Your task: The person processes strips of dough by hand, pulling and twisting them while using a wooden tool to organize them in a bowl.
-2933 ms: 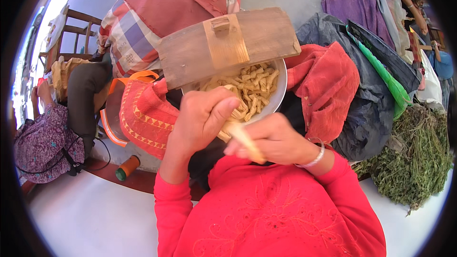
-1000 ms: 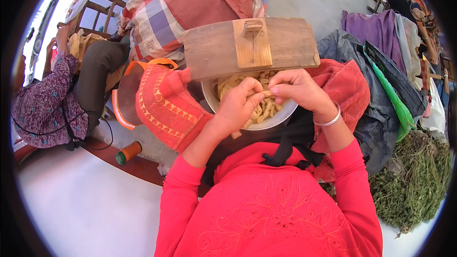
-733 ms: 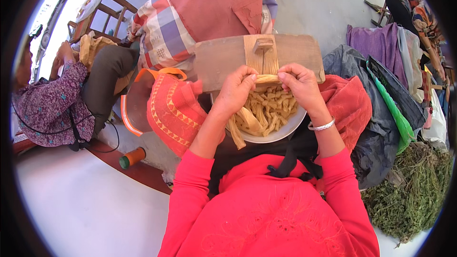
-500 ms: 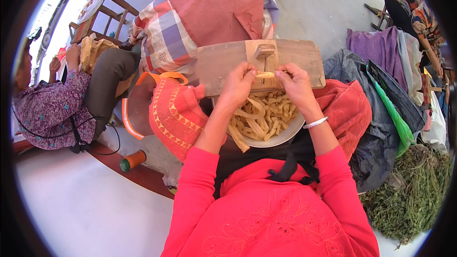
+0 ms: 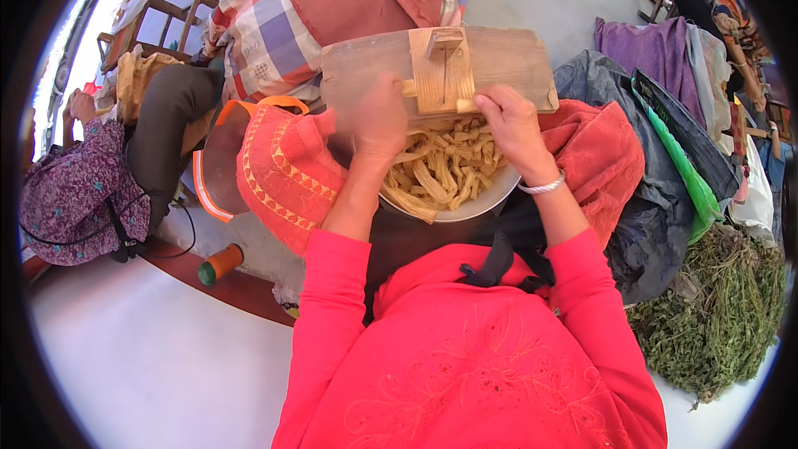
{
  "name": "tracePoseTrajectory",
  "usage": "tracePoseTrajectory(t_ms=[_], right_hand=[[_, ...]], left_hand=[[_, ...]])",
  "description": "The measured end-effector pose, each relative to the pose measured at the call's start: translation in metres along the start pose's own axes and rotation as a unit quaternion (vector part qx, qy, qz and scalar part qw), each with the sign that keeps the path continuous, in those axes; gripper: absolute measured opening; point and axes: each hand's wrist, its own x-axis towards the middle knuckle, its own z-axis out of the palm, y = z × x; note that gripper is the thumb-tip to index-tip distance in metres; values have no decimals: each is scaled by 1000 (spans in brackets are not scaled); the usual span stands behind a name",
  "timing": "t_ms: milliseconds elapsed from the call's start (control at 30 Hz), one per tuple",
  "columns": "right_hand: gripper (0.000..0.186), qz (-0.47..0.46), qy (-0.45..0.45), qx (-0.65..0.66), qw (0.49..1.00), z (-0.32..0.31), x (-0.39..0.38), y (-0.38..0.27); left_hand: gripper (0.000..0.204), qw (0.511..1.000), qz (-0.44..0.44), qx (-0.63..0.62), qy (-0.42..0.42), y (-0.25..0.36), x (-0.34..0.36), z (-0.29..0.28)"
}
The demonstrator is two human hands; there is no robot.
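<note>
Floor (image 5: 133,357), pale, smooth: bears a green-capped orange spool (image 5: 219,263), a heap of dried green herbs (image 5: 715,316), dark and purple cloth bundles (image 5: 640,141), and a wooden chair (image 5: 158,17).

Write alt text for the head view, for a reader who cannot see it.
Both hands, left hand blurred and right hand, press at a wooden slicing board over a white bowl of pale yellow strips. Dried herbs lie at right.
</note>
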Motion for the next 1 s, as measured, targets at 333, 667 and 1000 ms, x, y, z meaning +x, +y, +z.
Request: tracePoseTrajectory(t_ms=[333, 667, 1000], right_hand=[[12, -129, -322, -451, 822, -11, -44, 41], [18, -102, -438, -523, 724, 14, -41, 61], [18, 58, -366, -203, 906, -1, -31, 41]], left_hand=[[24, 693, -241, -654, -184, 22, -36, -42], [19, 727, -239, -607, -217, -1, -93, -32], [16, 668, -283, -659, -200, -8, -116, -31]])
